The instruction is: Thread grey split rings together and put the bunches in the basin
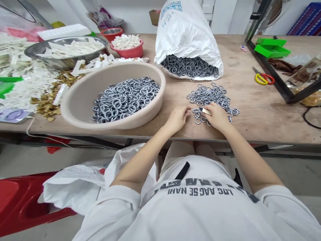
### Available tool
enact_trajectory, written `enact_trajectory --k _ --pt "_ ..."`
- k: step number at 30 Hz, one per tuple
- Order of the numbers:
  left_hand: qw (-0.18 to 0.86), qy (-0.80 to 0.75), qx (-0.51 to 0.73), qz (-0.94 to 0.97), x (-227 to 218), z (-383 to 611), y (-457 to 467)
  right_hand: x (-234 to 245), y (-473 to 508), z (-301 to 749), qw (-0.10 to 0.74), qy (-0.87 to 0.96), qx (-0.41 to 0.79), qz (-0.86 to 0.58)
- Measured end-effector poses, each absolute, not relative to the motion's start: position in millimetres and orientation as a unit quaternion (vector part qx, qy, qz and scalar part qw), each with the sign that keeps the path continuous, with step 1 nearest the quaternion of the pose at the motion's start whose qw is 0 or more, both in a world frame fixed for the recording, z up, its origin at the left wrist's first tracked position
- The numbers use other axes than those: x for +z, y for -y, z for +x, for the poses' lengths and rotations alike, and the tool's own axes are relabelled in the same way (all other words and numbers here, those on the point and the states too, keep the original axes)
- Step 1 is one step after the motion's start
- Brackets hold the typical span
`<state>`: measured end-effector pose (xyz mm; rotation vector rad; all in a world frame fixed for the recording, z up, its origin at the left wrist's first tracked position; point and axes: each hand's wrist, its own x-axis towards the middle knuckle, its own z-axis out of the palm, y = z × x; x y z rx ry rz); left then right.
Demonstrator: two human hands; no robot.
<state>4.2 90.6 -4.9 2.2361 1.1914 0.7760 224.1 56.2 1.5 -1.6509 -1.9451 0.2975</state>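
A loose pile of grey metal rings [207, 94] lies on the table in front of me. My right hand [217, 116] is closed at the near side of the pile, around a small tool [206, 111] with a dark tip and a pale handle. Just left of the nearest rings, my left hand [177, 119] rests at the table with its fingers curled in; whether something small sits between the fingertips cannot be made out. Many more such rings [130, 97] fill a large beige basin [75, 107] to the left.
Behind the pile, a white sack [185, 30] lies with rings spilling at its mouth. Scissors [263, 78] lie at right beside a black metal frame [272, 72]. Far left are a steel bowl [67, 62], red bowls [130, 52], white pieces and brass-coloured parts [47, 103].
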Motion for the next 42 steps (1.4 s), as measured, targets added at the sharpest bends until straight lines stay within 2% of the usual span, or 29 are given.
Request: enact_trajectory --k 3,5,7,10,13,19,26,30,33,39,42 --pt "0.446 -0.374 0.412 0.701 5.7 -1.0 -65.2 4.8 -40.0 204.2 0.426 0.686 0.282 -0.518" --pt "0.543 -0.328 0.466 0.617 11.6 1.8 -46.4 8.6 -28.7 186.2 0.483 0.638 0.395 -0.451" --pt "0.576 -0.321 0.522 0.541 14.4 8.6 -28.9 11.8 -17.9 167.5 0.530 0.583 0.440 -0.430" --pt "0.579 -0.338 0.569 0.477 13.2 21.0 -8.8 12.6 -3.5 143.3 0.615 0.493 0.436 -0.435" --pt "0.594 -0.334 0.584 0.442 11.5 29.1 2.6 10.0 8.5 129.1 0.652 0.450 0.428 -0.435" --pt "0.623 -0.330 0.589 0.395 19.9 28.8 11.3 14.7 18.0 134.3 0.633 0.481 0.487 -0.361" --pt "0.680 -0.327 0.545 0.365 20.6 26.1 16.9 26.0 12.9 148.2 0.521 0.522 0.586 -0.334" --pt "0.703 -0.308 0.515 0.381 20.3 25.9 21.0 21.8 8.9 149.0 0.546 0.505 0.555 -0.371" --pt "0.704 -0.315 0.519 0.368 23.3 25.3 22.6 23.3 12.0 154.9 0.523 0.564 0.488 -0.412" --pt "0.688 -0.371 0.529 0.329 27.5 24.4 25.6 30.2 33.5 165.8 0.395 0.773 0.189 -0.459" --pt "0.678 -0.385 0.538 0.319 28.0 24.6 27.2 32.3 36.4 164.8 0.363 0.799 0.133 -0.461"
